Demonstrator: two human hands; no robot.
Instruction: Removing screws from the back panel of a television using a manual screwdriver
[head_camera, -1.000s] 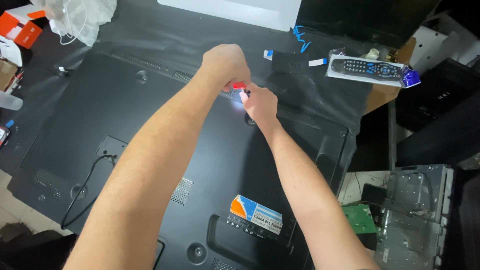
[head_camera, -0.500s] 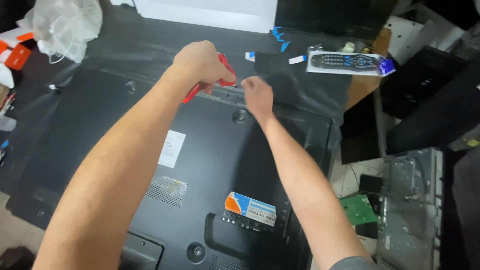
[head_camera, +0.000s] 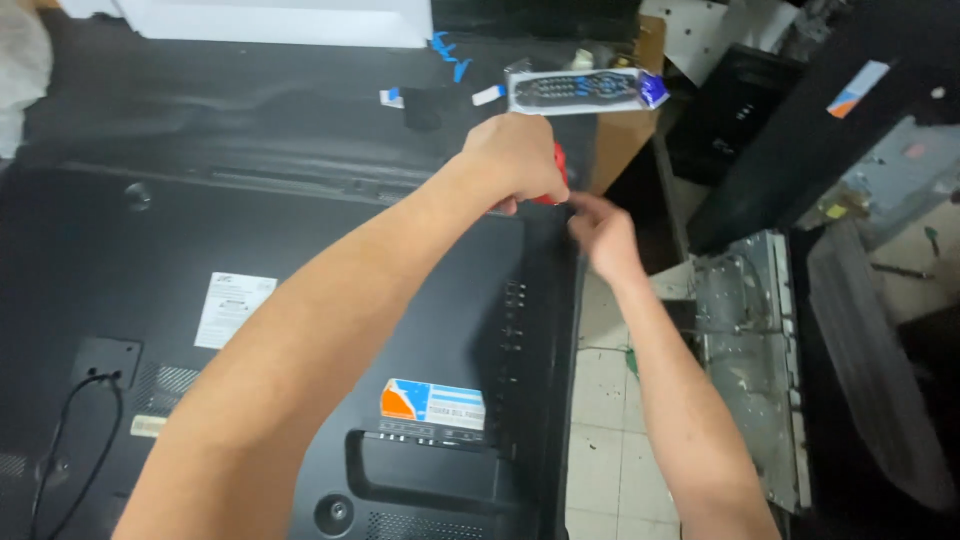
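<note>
A large black television (head_camera: 300, 300) lies face down with its back cover up. My left hand (head_camera: 515, 158) is closed around a red-handled screwdriver (head_camera: 556, 170) over the set's upper right corner. My right hand (head_camera: 603, 235) is just to the right of it, at the right edge of the cover, fingers pinched near the tool's tip. The tip itself is hidden behind my hands. A white label (head_camera: 234, 308) and an orange and blue sticker (head_camera: 432, 403) are stuck on the back cover.
A grey remote control (head_camera: 575, 90) lies on the bench beyond the corner, with small blue and white bits (head_camera: 450, 60) nearby. A black cable (head_camera: 70, 440) loops at lower left. A bare metal chassis (head_camera: 750, 340) and dark panels stand on the tiled floor at right.
Both hands have moved right along the top edge of the back cover to its upper right corner, the left still holding the screwdriver. My view has shifted right too.
</note>
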